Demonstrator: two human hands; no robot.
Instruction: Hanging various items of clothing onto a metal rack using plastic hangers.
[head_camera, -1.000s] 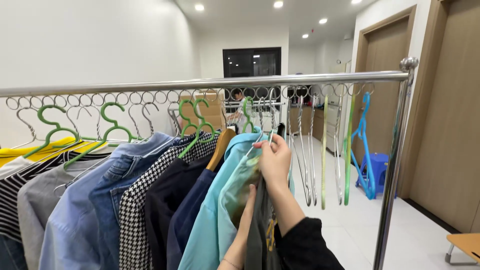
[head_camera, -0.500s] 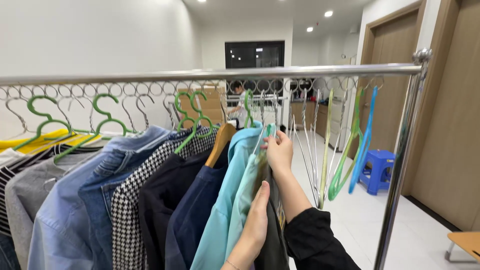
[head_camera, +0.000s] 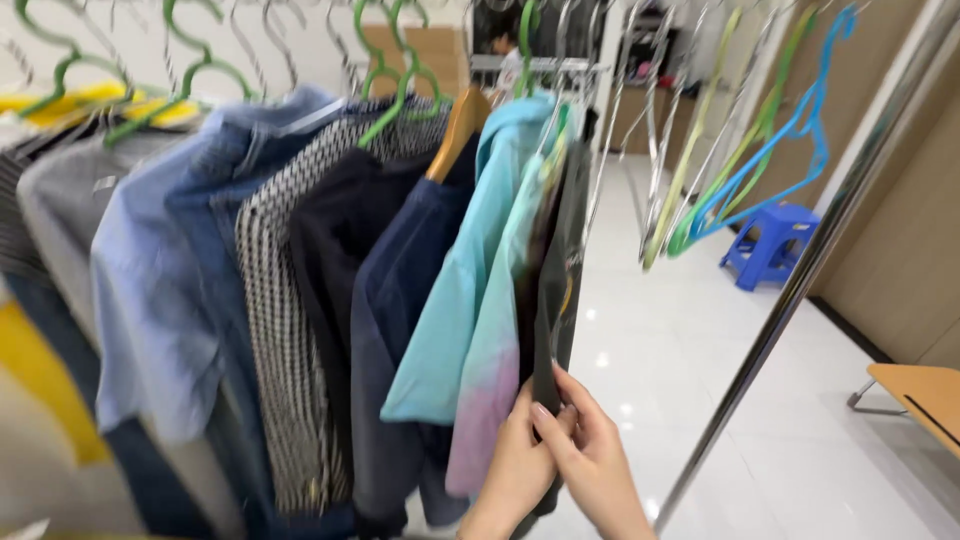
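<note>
A dark, thin garment (head_camera: 560, 250) hangs at the right end of a row of clothes on a rail. Both my hands are low on it, pressed together at its lower edge. My left hand (head_camera: 512, 472) pinches the fabric from the left, and my right hand (head_camera: 592, 452) grips it from the right with the fingers curled over the hem. Just left of it hangs a turquoise shirt (head_camera: 470, 270) fading to pink at the bottom, then a navy top (head_camera: 395, 300) on a wooden hanger (head_camera: 455, 130).
Further left hang a houndstooth jacket (head_camera: 275, 330), denim shirts (head_camera: 160, 280) and grey and striped tops. Several bare green, blue and wire hangers (head_camera: 740, 160) dangle right of the clothes. The rack's metal post (head_camera: 800, 290) slants down; a blue stool (head_camera: 770, 245) and a wooden bench (head_camera: 920, 395) stand beyond it.
My right hand has come down from the hanger top to the garment's hem, joining my left hand. The view has tilted down and closer to the clothes.
</note>
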